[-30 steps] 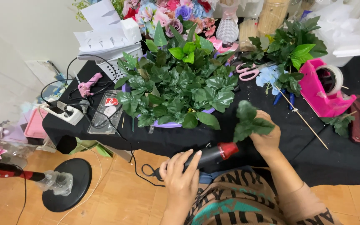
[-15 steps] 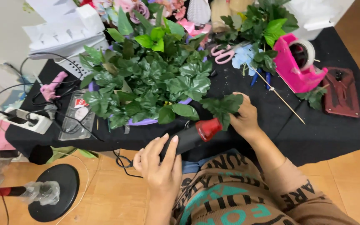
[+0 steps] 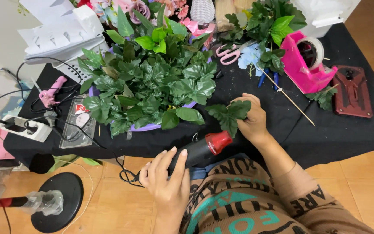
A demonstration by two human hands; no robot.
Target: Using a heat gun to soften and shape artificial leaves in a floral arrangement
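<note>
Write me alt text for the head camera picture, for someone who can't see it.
Seen from above, a person's left hand grips a black heat tool with a red tip while the right hand holds a sprig of green leaves at its tip. Behind, a black table holds a large leafy arrangement, pink scissors and a pink tape dispenser.

One black heat gun (image 3: 195, 151) with red nozzle, one leaf sprig (image 3: 229, 113), one pink scissors (image 3: 228, 53), possibly two blue pens (image 3: 268, 77).

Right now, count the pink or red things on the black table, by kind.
Pink tape dispenser: 1
Pink-handled scissors: 1
Pink glue gun: 1
Dark red phone case: 1
Total: 4
</note>
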